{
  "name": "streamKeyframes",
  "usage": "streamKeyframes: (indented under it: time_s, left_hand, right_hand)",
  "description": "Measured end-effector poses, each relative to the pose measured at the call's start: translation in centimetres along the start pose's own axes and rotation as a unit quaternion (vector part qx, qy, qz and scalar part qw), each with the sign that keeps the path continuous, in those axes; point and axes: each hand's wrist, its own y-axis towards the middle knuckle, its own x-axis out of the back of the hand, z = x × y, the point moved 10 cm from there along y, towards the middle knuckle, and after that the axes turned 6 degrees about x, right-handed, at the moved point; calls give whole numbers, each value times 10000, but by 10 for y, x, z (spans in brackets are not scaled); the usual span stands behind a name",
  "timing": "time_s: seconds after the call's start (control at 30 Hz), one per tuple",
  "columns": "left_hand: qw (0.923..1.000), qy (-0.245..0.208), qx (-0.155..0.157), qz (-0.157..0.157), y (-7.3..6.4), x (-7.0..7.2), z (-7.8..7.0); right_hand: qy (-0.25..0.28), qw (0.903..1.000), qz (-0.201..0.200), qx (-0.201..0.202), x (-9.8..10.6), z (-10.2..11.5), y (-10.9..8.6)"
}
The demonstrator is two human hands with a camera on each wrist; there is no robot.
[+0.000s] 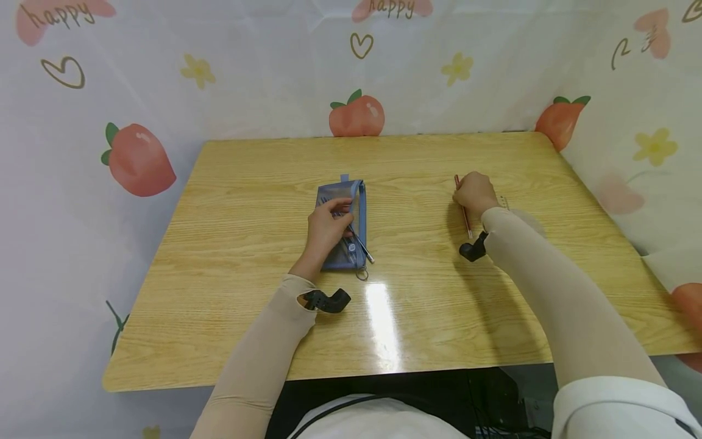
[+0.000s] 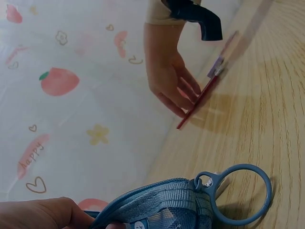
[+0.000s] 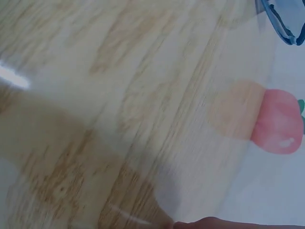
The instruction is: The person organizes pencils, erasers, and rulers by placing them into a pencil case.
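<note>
Tabletop (image 1: 236,201): right fingers (image 2: 180,99) hold red pencil (image 2: 208,88) (pouch (image 1: 351,247) leftward).

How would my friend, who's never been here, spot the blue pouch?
Find the big wooden table. Near its middle, the person's left hand is on the flat blue pouch. Unlike the thin red stick in the right hand, it's wide, with a round ring at one corner.
</note>
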Motion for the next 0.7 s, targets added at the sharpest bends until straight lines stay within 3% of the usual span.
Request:
streamKeyframes:
  time_s: [0.33, 0.7]
  left_hand:
    - [10000, -13, 16, -22, -1, 1, 0]
    - [10000, 3, -2, -45, -1, 2, 0]
  right_hand:
    - [-147, 9995, 83, -258, 0, -6, -1]
    - [-361, 9991, 44, -239, -1, -7, -4]
